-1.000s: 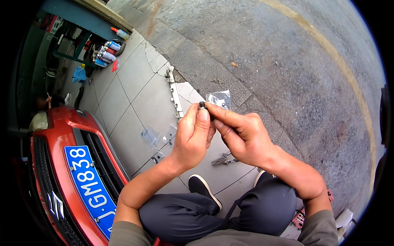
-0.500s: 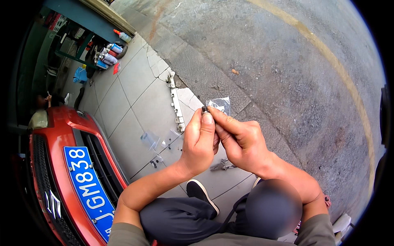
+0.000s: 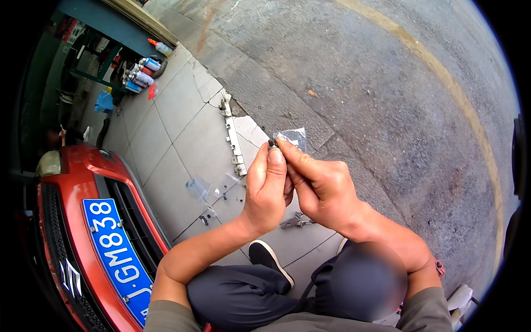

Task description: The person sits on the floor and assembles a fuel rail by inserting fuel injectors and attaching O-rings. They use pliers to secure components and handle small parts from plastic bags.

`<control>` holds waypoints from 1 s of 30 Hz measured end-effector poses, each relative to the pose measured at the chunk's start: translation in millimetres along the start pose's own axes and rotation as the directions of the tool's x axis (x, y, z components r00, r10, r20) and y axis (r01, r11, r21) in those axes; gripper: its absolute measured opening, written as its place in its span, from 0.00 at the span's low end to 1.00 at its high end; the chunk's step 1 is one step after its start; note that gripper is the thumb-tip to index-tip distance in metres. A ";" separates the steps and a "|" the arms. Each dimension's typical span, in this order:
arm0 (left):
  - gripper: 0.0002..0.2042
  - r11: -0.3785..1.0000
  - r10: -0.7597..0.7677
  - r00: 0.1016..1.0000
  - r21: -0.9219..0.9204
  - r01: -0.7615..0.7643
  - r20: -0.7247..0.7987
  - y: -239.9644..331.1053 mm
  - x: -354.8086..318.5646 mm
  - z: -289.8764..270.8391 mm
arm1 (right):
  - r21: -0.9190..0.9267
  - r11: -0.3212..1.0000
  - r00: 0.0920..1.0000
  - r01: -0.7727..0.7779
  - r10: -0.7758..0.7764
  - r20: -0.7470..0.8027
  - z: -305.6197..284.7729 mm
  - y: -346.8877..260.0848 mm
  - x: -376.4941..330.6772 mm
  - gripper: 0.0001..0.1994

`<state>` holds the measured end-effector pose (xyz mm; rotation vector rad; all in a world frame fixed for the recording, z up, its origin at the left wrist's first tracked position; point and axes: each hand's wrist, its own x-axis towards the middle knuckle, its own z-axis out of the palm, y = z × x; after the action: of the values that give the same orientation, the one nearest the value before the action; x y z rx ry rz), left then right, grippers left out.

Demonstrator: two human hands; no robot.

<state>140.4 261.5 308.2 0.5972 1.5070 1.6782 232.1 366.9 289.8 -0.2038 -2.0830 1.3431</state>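
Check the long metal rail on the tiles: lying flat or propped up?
Lying flat. The metal rail rests lengthwise on the grey paving tiles, beyond the hands, with nothing under it and neither hand touching it.

1. The left hand [image 3: 267,191] and right hand [image 3: 319,185] meet, fingertips pinching a small dark part [image 3: 272,143].
2. Behind lies a clear plastic bag [image 3: 293,136] (on the paving).
3. A metal bracket [image 3: 234,141] lies nearby; red car [image 3: 83,221] at left.
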 end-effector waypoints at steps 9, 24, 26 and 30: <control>0.15 0.982 -0.134 0.990 -0.128 0.139 0.050 2.0 -1.5 -4.5 | 0.235 0.962 0.990 -0.137 0.137 0.019 -1.0 0.5 1.0 0.20; 0.13 0.999 0.010 0.996 -0.036 -0.007 0.086 10.6 6.3 -14.1 | 0.167 0.923 0.937 -0.346 0.331 0.111 -10.6 -4.0 16.4 0.11; 0.11 0.998 0.004 0.995 -0.070 0.004 0.104 7.5 5.7 -20.4 | 0.216 0.889 0.915 -0.402 0.380 0.139 -10.9 -6.9 16.5 0.12; 0.11 0.995 -0.016 0.995 -0.100 0.026 0.095 11.3 8.4 -23.7 | 0.378 0.735 0.816 -0.563 0.422 0.395 -17.4 -2.2 14.4 0.17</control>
<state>114.3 254.1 313.5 0.5958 1.3488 1.6759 231.6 385.6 302.6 -0.3959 -1.8983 2.3036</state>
